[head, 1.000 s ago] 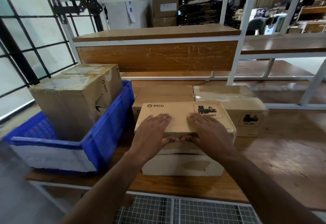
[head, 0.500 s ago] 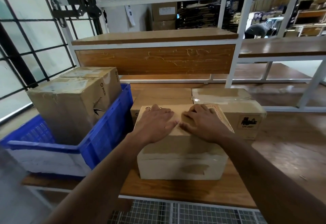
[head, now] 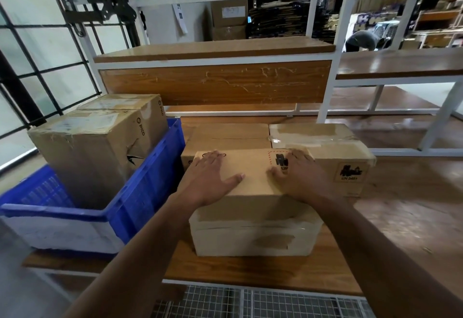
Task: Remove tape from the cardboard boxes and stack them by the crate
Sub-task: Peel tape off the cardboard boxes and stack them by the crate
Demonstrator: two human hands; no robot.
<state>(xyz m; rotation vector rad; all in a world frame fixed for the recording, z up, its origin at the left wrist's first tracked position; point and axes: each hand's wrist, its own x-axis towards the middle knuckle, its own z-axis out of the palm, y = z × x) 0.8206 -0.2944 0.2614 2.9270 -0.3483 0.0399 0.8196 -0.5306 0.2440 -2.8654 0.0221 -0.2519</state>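
Note:
A cardboard box [head: 253, 232] lies on the wooden table near its front edge, with a torn patch on its pale front face. My left hand [head: 210, 177] rests flat on the left part of its top, fingers spread. My right hand [head: 298, 175] lies flat on the right part, over a printed label. Behind it sit a plain cardboard box [head: 225, 135] and a taped box [head: 325, 142] with clear tape across its top. To the left, a blue crate [head: 147, 192] holds two tall cardboard boxes [head: 100, 147].
A white metal shelf frame [head: 333, 72] with a wooden panel [head: 215, 82] rises behind the boxes. The wooden table [head: 400, 217] stretches to the right. A wire-mesh shelf [head: 250, 302] lies below the table's front edge. A window grid is at the left. A person bends far back right.
My hands slid apart across the box top, from touching at its middle to its left and right parts. The box has been drawn slightly nearer to me.

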